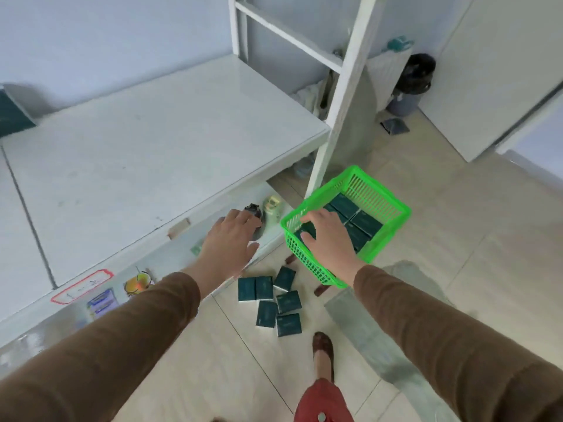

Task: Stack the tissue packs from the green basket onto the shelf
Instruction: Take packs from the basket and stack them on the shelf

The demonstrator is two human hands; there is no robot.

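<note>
The green basket (pixel 393 205) stands just right of the white shelf surface (pixel 152 153) and holds several dark teal tissue packs (pixel 365 222). My right hand (pixel 330 239) reaches into its near left corner, with thumb and fingers pinching one tissue pack (pixel 306 229). My left hand (pixel 231 239) hovers over the front edge of the white surface with relaxed, spread fingers and holds nothing. Another dark teal pack (pixel 12 114) leans at the far left of that surface.
Several more tissue packs (pixel 274 300) lie scattered on the tiled floor below the basket. A white ladder frame (pixel 344 86) rises behind the basket. A black bin (pixel 417 74) stands at the back right. My foot (pixel 323 348) is near the floor packs.
</note>
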